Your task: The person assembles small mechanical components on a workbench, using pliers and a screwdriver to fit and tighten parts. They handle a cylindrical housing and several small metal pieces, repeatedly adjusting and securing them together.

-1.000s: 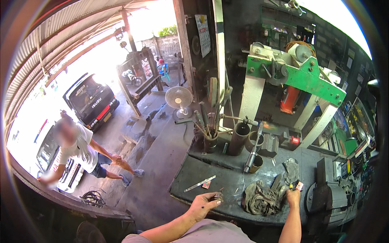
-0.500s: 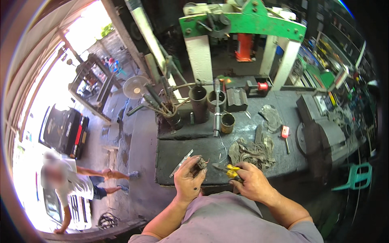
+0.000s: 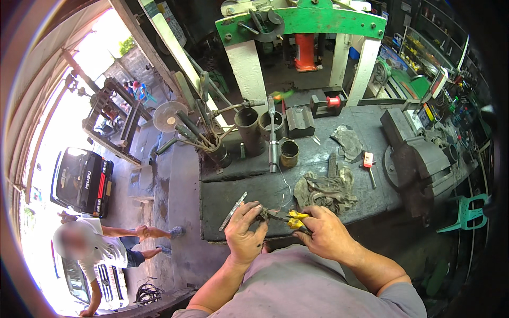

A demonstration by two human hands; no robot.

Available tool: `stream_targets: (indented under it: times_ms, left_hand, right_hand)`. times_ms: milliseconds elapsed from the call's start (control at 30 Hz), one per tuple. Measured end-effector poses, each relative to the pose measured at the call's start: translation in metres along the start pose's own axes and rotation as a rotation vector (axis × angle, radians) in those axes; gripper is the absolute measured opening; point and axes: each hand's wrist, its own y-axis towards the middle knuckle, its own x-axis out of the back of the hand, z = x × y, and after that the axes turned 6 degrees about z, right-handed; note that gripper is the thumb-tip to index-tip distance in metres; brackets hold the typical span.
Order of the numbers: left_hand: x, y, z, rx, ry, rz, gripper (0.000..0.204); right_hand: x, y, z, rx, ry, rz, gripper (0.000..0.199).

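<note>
Over the near edge of the dark workbench [image 3: 249,191], my left hand [image 3: 245,237] is closed on a small dark greasy part [image 3: 263,213], whose kind I cannot make out. Pliers with yellow handles [image 3: 297,218] are gripped in my right hand [image 3: 333,233]. Their jaws reach left to the small part; whether they bite on it or on a wire at it cannot be made out. A thin pale wire [image 3: 287,192] runs down the bench towards the part. Beside my left fingers lies a shiny narrow metal strip [image 3: 233,211]. Crumpled grey-green rags [image 3: 326,192] rest beyond the pliers.
Metal cylinders [image 3: 248,127], a can [image 3: 289,153] and a long socket tool [image 3: 273,143] stand farther back, before a green and white press frame [image 3: 302,24]. A bench vise [image 3: 419,169] sits at right, a teal stool [image 3: 466,212] below. A person [image 3: 108,241] is at left.
The pliers have moved left, and their jaws now meet the small part between my left fingers. My view has shifted slightly; both hands keep their holds.
</note>
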Motion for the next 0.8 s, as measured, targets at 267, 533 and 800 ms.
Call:
stream_targets:
  times_ms: [267, 533, 800]
  left_hand:
    - [0.0, 0.004, -0.002, -0.116, 0.155, -0.001, 0.048]
    - [0.002, 0.01, -0.005, -0.19, 0.228, 0.034, 0.044]
    - [-0.006, 0.009, -0.001, -0.063, 0.111, 0.063, 0.043]
  right_hand:
    - [0.0, 0.0, 0.0, 0.017, -0.012, -0.016, 0.033]
    - [-0.015, -0.001, -0.017, 0.033, 0.062, 0.001, 0.032]
    - [-0.035, 0.0, -0.026, -0.196, 0.633, 0.118, 0.03]
